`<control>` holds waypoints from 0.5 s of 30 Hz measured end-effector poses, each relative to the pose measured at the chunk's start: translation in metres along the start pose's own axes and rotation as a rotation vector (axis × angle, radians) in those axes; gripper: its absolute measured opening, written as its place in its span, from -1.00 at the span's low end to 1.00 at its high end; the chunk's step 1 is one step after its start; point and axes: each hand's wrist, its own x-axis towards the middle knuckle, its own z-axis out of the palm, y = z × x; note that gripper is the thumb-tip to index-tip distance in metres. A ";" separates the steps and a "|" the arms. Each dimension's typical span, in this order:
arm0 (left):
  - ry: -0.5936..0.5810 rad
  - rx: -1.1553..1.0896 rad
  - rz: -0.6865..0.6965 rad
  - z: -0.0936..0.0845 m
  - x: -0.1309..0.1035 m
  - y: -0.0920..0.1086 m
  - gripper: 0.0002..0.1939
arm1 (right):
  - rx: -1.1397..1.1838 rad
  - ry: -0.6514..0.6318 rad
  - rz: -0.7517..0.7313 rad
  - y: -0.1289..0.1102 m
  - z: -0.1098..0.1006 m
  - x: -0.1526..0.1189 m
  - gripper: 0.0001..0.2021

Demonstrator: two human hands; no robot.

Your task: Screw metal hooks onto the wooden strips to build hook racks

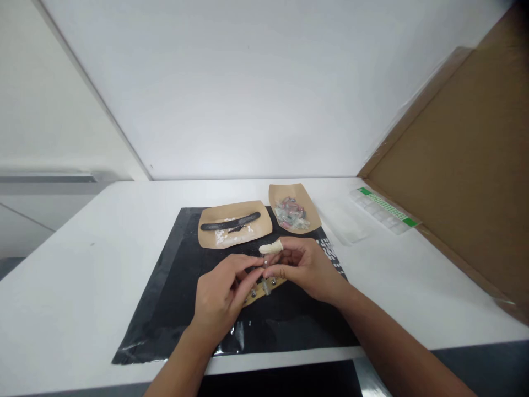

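Observation:
My left hand (221,289) and my right hand (308,268) meet over a black mat (173,298). Thumb and fingers of both are pinched around a small clear piece (265,263), too small to make out fully; it looks like a false nail tip. A cream finger cot (271,247) covers my right index fingertip. Just below the fingers lies a tan strip (259,291) with several shiny metal knobs, partly hidden by my left hand. Another clear piece (266,287) stands on that strip.
Behind the hands, a cardboard tray (264,212) holds a curved dark nail file (229,223) and white bits. Another tray (308,201) holds clear and reddish pieces. White tabs (330,253) line the mat's right edge. A green-labelled plastic case (384,209) lies near the cardboard panel (463,165).

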 end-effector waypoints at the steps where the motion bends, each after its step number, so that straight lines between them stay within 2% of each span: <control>1: 0.020 0.007 -0.024 0.000 0.000 0.001 -0.78 | 0.017 -0.005 0.007 0.000 0.000 0.000 -0.76; 4: 0.048 0.045 -0.051 0.000 0.001 0.003 -0.83 | 0.101 -0.051 0.040 0.000 -0.001 0.001 -0.74; 8: 0.010 0.122 -0.019 -0.002 0.005 0.007 -0.92 | 0.138 -0.101 0.069 0.001 -0.003 0.001 -0.75; 15: 0.100 0.098 0.056 0.000 0.002 0.007 -0.84 | 0.120 -0.033 0.109 0.002 -0.005 0.003 -0.71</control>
